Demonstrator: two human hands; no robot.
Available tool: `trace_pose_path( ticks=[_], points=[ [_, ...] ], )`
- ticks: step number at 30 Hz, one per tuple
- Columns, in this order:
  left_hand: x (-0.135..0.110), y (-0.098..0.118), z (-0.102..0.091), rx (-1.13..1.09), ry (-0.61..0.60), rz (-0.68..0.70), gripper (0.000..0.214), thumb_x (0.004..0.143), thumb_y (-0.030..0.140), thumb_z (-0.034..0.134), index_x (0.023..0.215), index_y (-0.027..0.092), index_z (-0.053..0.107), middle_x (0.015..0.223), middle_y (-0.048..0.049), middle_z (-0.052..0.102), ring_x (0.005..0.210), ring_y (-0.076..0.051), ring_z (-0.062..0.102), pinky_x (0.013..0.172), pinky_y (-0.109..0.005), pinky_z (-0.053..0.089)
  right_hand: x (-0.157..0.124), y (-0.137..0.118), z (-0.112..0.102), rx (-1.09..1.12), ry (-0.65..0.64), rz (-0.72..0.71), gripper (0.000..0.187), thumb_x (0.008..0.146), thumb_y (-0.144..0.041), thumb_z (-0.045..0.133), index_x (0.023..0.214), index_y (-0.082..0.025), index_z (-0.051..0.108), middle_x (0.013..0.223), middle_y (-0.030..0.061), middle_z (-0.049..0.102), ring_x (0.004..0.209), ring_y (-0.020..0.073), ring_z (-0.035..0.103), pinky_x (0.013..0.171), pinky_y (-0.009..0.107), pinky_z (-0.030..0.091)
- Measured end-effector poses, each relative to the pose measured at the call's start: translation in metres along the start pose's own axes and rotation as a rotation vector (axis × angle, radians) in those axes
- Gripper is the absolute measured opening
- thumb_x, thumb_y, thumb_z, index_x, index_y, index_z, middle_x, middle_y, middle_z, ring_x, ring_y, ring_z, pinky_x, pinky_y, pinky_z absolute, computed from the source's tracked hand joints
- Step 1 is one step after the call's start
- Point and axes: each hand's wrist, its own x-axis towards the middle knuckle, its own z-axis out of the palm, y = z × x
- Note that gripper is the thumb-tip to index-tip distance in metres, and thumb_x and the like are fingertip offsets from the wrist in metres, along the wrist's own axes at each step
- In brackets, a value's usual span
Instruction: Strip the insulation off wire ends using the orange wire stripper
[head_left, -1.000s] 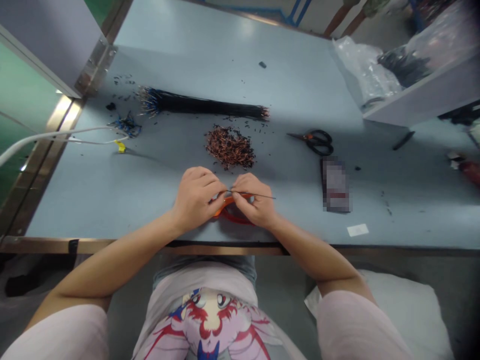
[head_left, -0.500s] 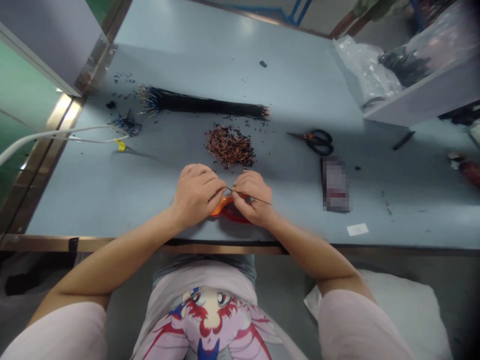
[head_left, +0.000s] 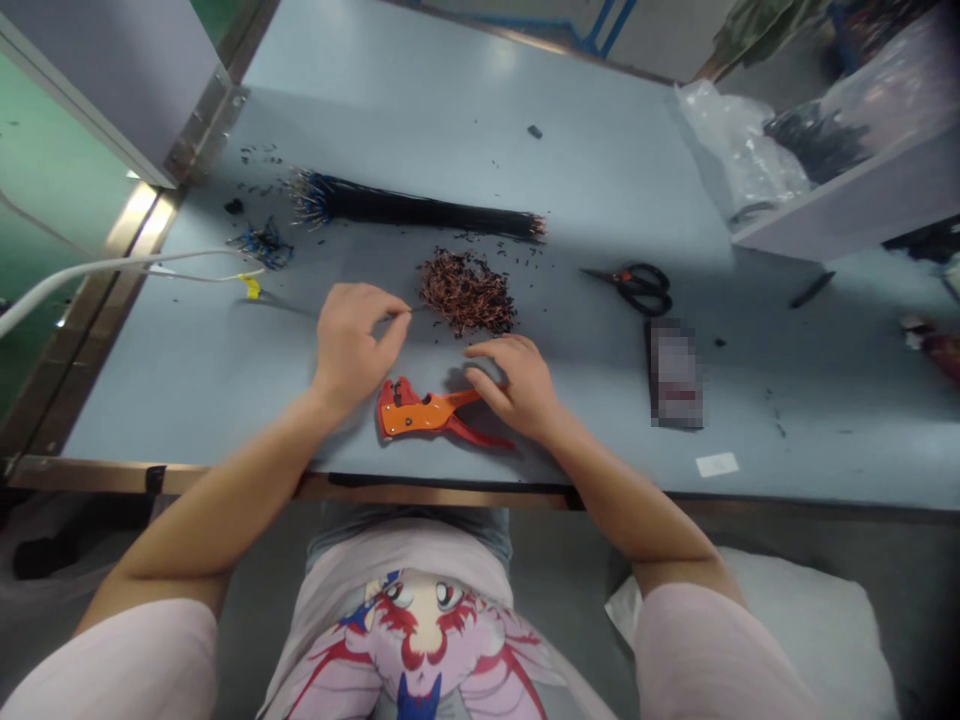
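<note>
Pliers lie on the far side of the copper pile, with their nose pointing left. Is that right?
Not quite: the pliers lie on the near side of the copper pile, as the head view shows. Their nose does point left.

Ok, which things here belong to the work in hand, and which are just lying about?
Likely in use:
dark wire in the left hand
orange tool by the right hand
black wire bundle
coppery pile

Seemingly idle:
scissors
pixelated object
white slip

Head-worn view, facing forward and down, near above the workbench [head_left: 405,120]
</note>
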Motion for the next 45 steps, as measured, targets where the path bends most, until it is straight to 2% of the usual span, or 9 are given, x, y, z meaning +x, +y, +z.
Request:
trace_pose_path(
  ticks=[3,5,10,14,18,21,26,37,45],
  points=[
    [0.005,-0.01,-0.003,-0.215,-0.029,-0.269,0.009,0.087,0.026,0.053,0.08,0.021,0.057,0.078,0.0008,0.066,0.075,-0.014,0.061,0.072,-0.032,0.049,0.001,0.002,0.0,-0.105,-0.136,0.047,0.027,0.089,-0.033,0.054,0.111,-0.018,0.059,0.107,0.0112,0.068,0.104,0.0281,0.059,0.097,0.05,0.036],
    [0.004,-0.01,-0.001,-0.324,-0.109,-0.331,0.009,0.087,0.025,0.051,0.079,0.021,0.054,0.071,0.0013,0.066,0.067,-0.013,0.061,0.065,-0.029,0.049,0.001,0.005,0.0,-0.145,-0.15,0.088,0.036,0.088,-0.034,0.055,0.118,-0.016,0.055,0.116,0.0145,0.064,0.115,0.0321,0.052,0.099,0.054,0.034],
    [-0.007,-0.003,0.017,-0.24,-0.318,-0.187,0.008,0.086,0.021,0.047,0.079,0.021,0.052,0.073,-0.0008,0.068,0.069,-0.015,0.06,0.063,-0.031,0.045,0.001,0.008,0.002,-0.114,-0.029,0.097,0.033,0.088,-0.034,0.053,0.114,-0.015,0.058,0.113,0.0147,0.064,0.111,0.0314,0.051,0.095,0.049,0.039],
    [-0.008,-0.003,0.031,-0.08,-0.351,-0.116,0.01,0.084,0.022,0.048,0.078,0.019,0.055,0.079,-0.004,0.066,0.081,-0.02,0.057,0.074,-0.036,0.046,0.002,0.004,0.003,-0.109,-0.154,0.035,0.029,0.088,-0.035,0.054,0.108,-0.016,0.06,0.106,0.0116,0.067,0.11,0.0295,0.051,0.099,0.05,0.035],
    [-0.006,-0.004,0.034,-0.094,-0.32,-0.143,0.012,0.086,0.021,0.047,0.086,0.019,0.059,0.099,-0.0059,0.067,0.102,-0.023,0.054,0.092,-0.04,0.042,0.003,0.001,0.002,-0.141,-0.225,0.077,0.049,0.087,-0.04,0.055,0.129,-0.015,0.048,0.129,0.0123,0.058,0.127,0.0325,0.039,0.107,0.056,0.02],
    [-0.005,-0.006,0.032,-0.107,-0.212,-0.148,0.012,0.086,0.02,0.048,0.086,0.019,0.06,0.102,-0.0042,0.067,0.105,-0.021,0.053,0.096,-0.038,0.04,0.003,0.0,0.0,-0.133,-0.194,0.078,0.053,0.087,-0.04,0.055,0.132,-0.015,0.044,0.135,0.0125,0.053,0.131,0.0321,0.035,0.109,0.055,0.018],
    [-0.004,-0.006,0.026,-0.102,-0.071,-0.106,0.013,0.087,0.023,0.05,0.086,0.018,0.061,0.091,-0.0031,0.067,0.093,-0.019,0.055,0.088,-0.035,0.042,0.001,-0.005,0.003,-0.046,-0.068,0.051,0.033,0.088,-0.036,0.053,0.115,-0.017,0.056,0.115,0.011,0.063,0.117,0.0271,0.049,0.106,0.049,0.026],
    [-0.015,0.024,0.02,-0.077,-0.274,0.244,0.017,0.086,0.023,0.049,0.087,0.018,0.066,0.082,-0.004,0.068,0.086,-0.021,0.055,0.077,-0.034,0.039,-0.003,-0.013,0.004,0.317,0.344,0.092,0.006,0.087,-0.02,0.055,0.088,-0.019,0.061,0.088,0.0058,0.065,0.089,0.0188,0.061,0.083,0.037,0.049],
    [-0.021,0.03,0.019,-0.178,-0.215,0.242,0.009,0.084,0.021,0.054,0.085,0.018,0.063,0.079,-0.0021,0.067,0.085,-0.018,0.055,0.079,-0.034,0.039,-0.004,-0.014,0.013,0.289,0.345,-0.163,0.015,0.082,-0.01,0.058,0.091,-0.022,0.063,0.081,0.0047,0.067,0.082,0.02,0.061,0.081,0.043,0.049]
  ],
)
